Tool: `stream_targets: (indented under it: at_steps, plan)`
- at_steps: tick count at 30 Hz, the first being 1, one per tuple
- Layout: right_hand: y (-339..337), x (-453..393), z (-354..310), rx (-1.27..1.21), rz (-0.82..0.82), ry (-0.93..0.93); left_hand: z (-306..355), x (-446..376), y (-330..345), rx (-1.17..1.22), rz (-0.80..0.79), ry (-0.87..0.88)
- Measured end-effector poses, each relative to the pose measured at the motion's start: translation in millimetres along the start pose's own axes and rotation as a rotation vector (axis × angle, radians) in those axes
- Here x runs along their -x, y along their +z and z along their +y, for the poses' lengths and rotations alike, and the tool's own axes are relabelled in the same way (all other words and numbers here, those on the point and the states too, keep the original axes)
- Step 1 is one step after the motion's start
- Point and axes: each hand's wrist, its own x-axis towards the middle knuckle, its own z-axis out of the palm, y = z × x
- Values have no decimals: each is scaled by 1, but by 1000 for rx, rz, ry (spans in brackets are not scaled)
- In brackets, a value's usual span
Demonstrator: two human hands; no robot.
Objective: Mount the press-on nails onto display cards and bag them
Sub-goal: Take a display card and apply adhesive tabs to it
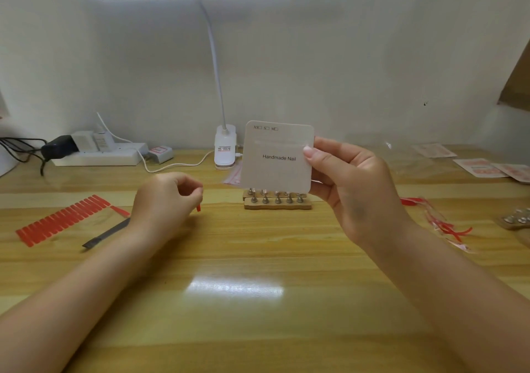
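Head view: the right hand (352,189) holds a white display card (276,157) upright above the bench (258,301), thumb pressed on the card's right edge and fingers behind it. The card faces the camera, its printed "Handmade Nail" reading level and its size boxes along the top edge. The left hand (166,197) hovers low over the bench, fingertips pinching a small red press-on nail (198,207) that points downward. Between the two hands lies open bench, and the whole near half of the bench is free. Just behind the card's lower edge stands a wooden nail stand (276,202) with metal pegs. To the far left a red strip of nail tips (61,220) runs diagonally, a grey file (106,233) beside it. Red adhesive scraps (441,223) lie at the right.
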Motion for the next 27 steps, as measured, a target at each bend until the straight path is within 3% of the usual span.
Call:
stream_targets:
  at_steps: [11, 27]
  plan:
    - [7, 3, -6, -30, -9, -3, -9, -2, 4, -277, -174, 30]
    - [7, 4, 1, 25, -1, 60, 5, 1, 3, 328, -114, -104]
